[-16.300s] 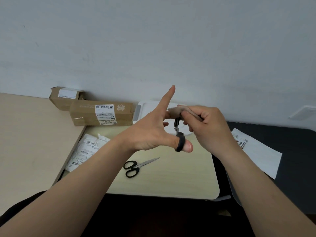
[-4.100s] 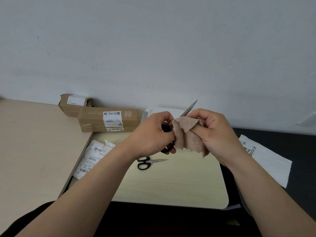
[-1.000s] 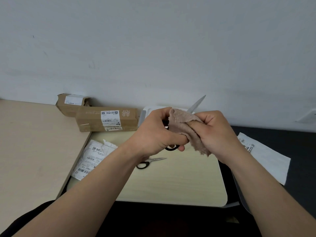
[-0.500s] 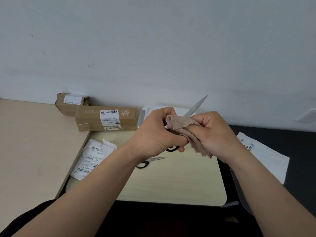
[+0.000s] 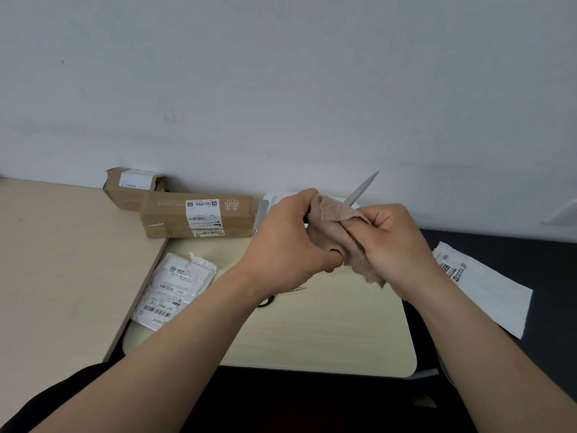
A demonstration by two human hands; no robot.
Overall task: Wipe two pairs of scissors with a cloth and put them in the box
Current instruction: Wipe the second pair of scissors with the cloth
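- Pale wood-grain surface [image 5: 312, 332], matte, with rounded corners, lies nearest the person.
- The second pair of scissors [image 5: 270, 300] lies flat on it. A black loop handle and a thin steel tip show; the rest is hidden under the left wrist. No hand touches it.
- A crumpled white mailing bag [image 5: 175, 285] with barcode labels sits at the surface's left edge.
- Left hand [image 5: 281, 245]: the grip is curled tight round the handle end of the first pair of scissors [image 5: 363, 187], held in the air above the surface. The handles are almost wholly hidden in the fist.
- Right hand [image 5: 396, 242]: the grip is folded, pinching the cloth [image 5: 337, 232] round the blade.
- The cloth is beige, fuzzy and ragged-edged. It touches both hands and hangs loose below them.
- The blade is smooth grey steel, tapered to a point. It emerges from the cloth tilted up and to the right.
- The white box [image 5: 274, 196] stands behind the hands, mostly hidden; its contents cannot be told.
- Two brown cardboard cartons [image 5: 196, 220] with white labels stand by the wall.
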